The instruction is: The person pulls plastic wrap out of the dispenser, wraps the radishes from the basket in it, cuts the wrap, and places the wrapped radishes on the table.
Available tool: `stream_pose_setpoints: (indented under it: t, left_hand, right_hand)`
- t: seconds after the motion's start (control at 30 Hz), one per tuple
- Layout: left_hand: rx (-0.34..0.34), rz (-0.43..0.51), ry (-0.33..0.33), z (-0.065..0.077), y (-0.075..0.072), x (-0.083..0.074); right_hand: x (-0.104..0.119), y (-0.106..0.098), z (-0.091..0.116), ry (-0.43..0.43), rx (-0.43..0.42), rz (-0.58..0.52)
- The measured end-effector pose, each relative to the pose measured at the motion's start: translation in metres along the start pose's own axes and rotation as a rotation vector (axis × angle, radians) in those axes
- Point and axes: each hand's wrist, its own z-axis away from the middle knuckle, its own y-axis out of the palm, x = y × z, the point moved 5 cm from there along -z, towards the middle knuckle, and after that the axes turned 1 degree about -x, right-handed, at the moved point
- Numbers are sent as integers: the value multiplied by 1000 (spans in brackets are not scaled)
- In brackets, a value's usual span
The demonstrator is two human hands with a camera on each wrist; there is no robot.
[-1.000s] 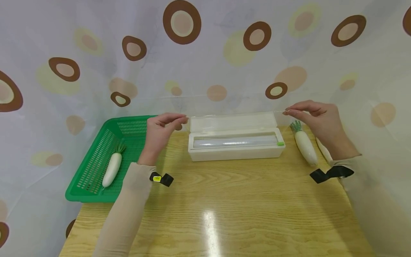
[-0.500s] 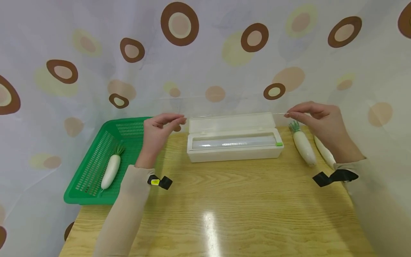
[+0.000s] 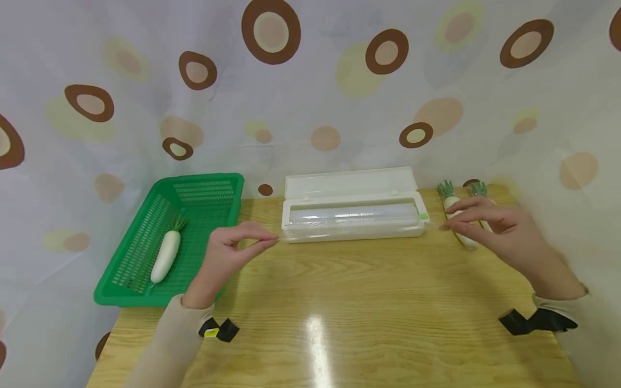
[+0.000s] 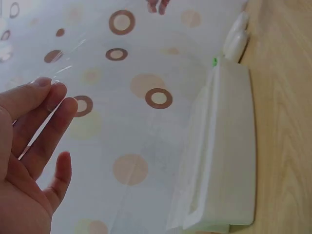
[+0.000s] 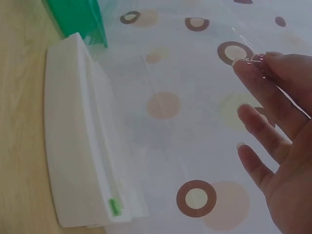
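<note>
A sheet of clear plastic wrap is stretched between my two hands, its front edge crossing the lower front of the white dispenser box. At its left end, my left hand pinches the film between thumb and fingertips. My right hand pinches the other end between thumb and index finger, the remaining fingers spread in the right wrist view. The lid of the box stands up at the back, and a roll of wrap lies inside. A green tab sits at the box's right end.
To the left, a green basket holds one white radish with green leaf stubs. Two more radishes lie at the right; my right hand partly covers the nearer radish. A dotted curtain hangs behind the wooden table.
Both hands have come down and nearer to me, drawing the film's edge from above the lid to the box's front. The right hand has also shifted slightly right.
</note>
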Motion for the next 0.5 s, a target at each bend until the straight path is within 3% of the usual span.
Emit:
stream_pose_setpoints:
  t: [0.17, 0.3, 0.5]
  left_hand:
    - [117, -46, 56, 31, 10, 0]
    - [187, -30, 78, 49, 21, 6]
    - [287, -71, 163, 75, 41, 20]
  right_hand:
    - [-6, 11, 29, -88, 96, 81]
    - [-16, 19, 55, -39, 177, 198]
    - [-46, 31, 89, 32, 285, 190]
